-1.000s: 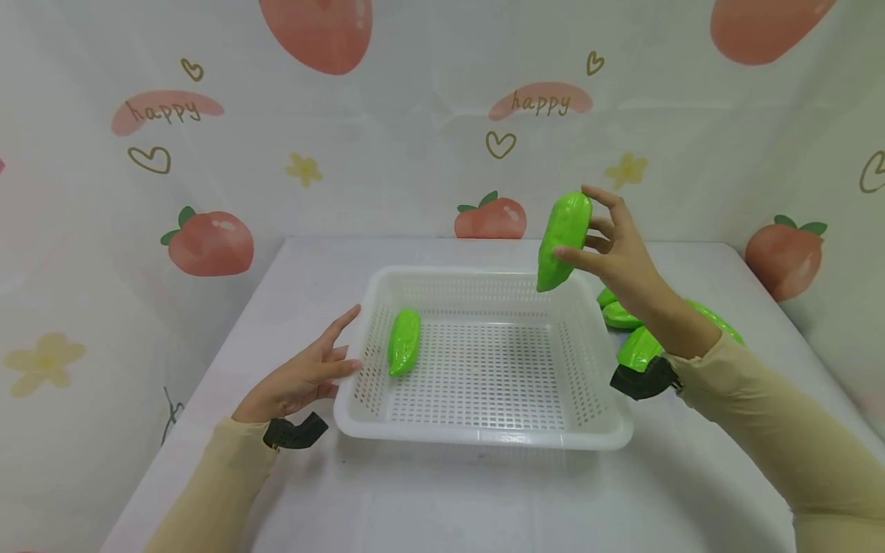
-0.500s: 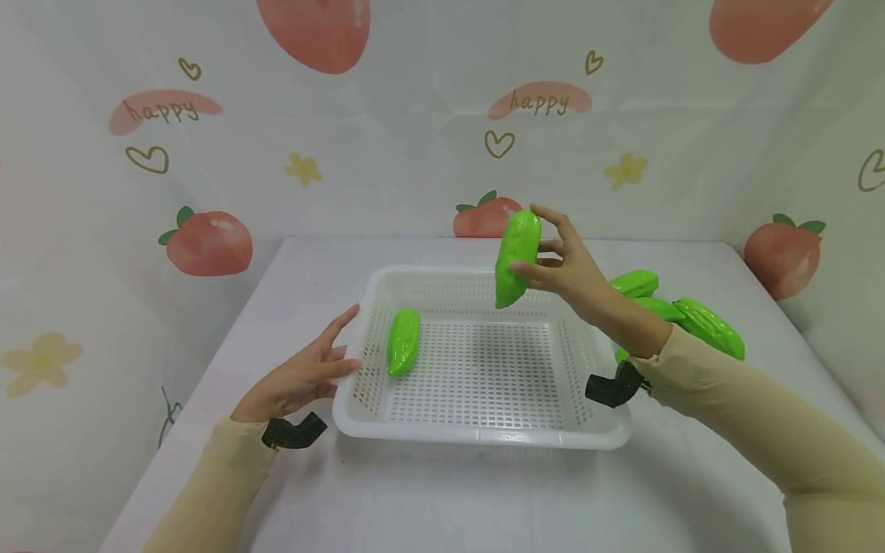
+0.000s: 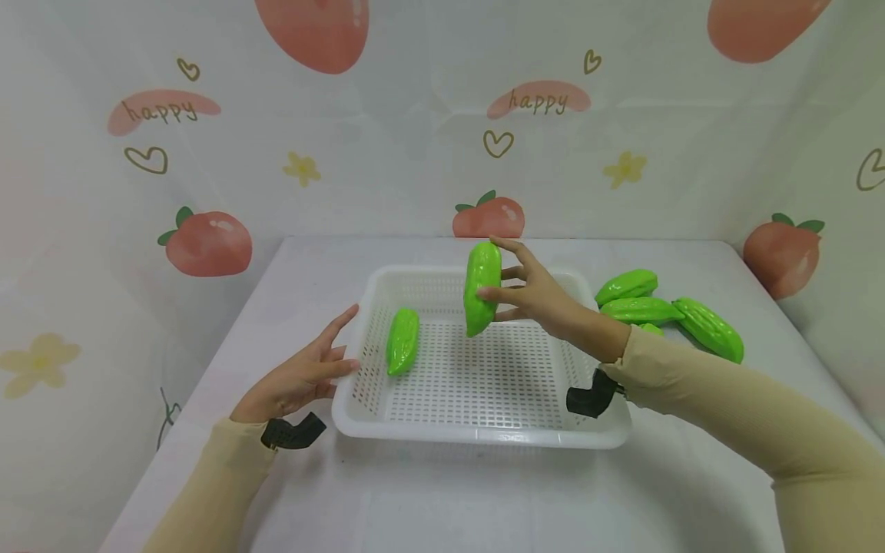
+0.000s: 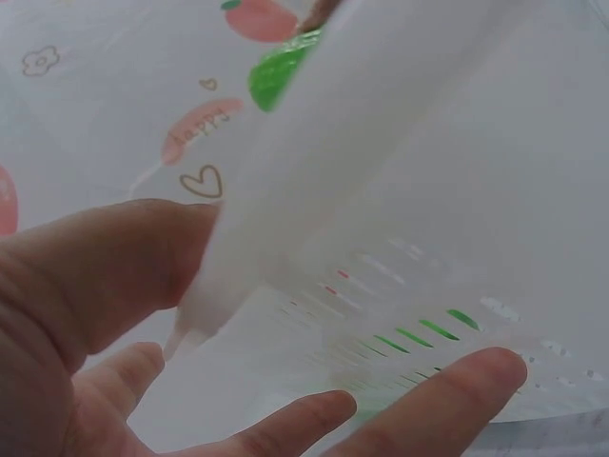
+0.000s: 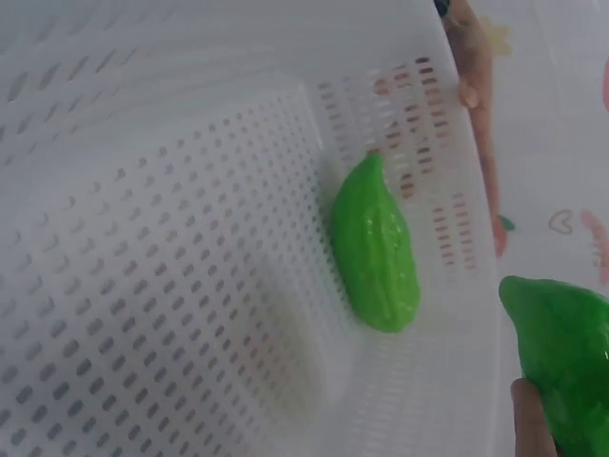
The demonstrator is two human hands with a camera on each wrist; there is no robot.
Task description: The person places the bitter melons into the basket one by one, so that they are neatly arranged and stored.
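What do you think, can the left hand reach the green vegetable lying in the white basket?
Likely yes: the green vegetable lies near the side that the left hand touches. The white basket wall is between, but the top looks open.

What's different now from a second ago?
The right hand, gripping a green vegetable throughout, has carried it leftward and lower in the head view, toward the middle of the white basket. Nothing was let go. The left hand stays at the basket's left side; the vegetable lying inside hasn't moved.
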